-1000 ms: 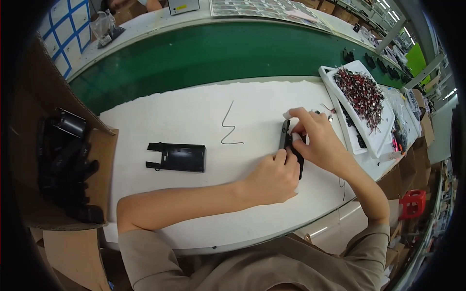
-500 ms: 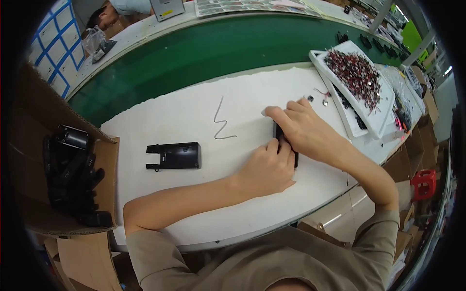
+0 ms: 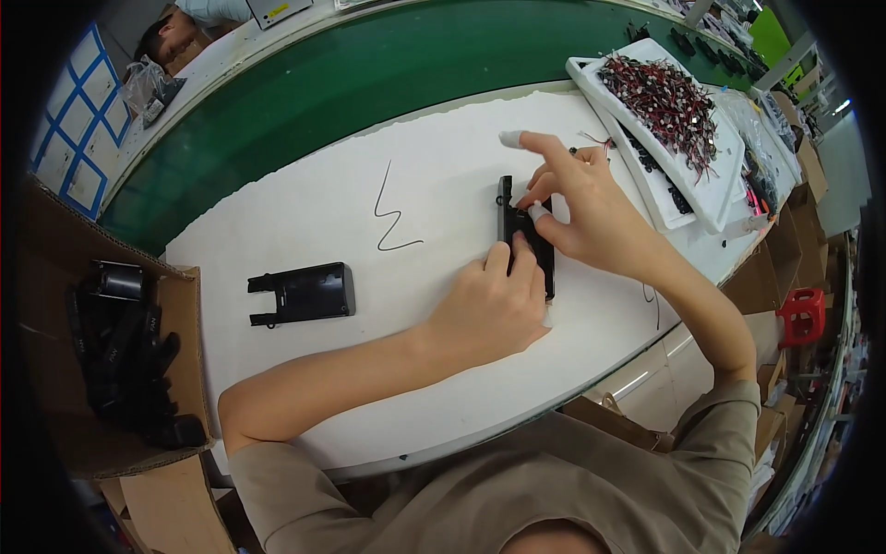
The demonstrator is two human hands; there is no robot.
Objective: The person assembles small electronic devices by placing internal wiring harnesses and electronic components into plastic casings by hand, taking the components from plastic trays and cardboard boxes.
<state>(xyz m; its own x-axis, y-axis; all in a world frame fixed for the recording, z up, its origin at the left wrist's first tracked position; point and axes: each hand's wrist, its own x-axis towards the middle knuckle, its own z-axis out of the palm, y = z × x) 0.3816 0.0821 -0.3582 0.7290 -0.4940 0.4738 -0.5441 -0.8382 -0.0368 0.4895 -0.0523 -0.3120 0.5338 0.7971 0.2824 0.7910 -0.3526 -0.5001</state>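
Observation:
A black plastic housing (image 3: pixel 504 217) lies lengthwise on the white sheet in front of me. My left hand (image 3: pixel 494 300) grips its near end, fingertips pressed onto its inner face. Over the far end is my right hand (image 3: pixel 586 198), index finger stretched out and away. Its thumb and another finger are apart, close to or touching the housing; I cannot make out anything between them. Pale covers sit on the right thumb and index tips. To the left lies a second black housing (image 3: pixel 318 292), forked at one end. A thin bent dark wire (image 3: pixel 388 214) lies between the housings.
An open cardboard box (image 3: pixel 185 323) at the left holds several black housings. At the right, stacked white foam trays (image 3: pixel 591 78) carry a heap of small parts with red and black wires (image 3: pixel 660 111). Beyond the green strip (image 3: pixel 369 74) a person leans over another surface.
My right hand has opened from its clasp over the housing, its index finger lifting away and exposing more of the far end. My left hand stays on the near end. The whole view has shifted slightly.

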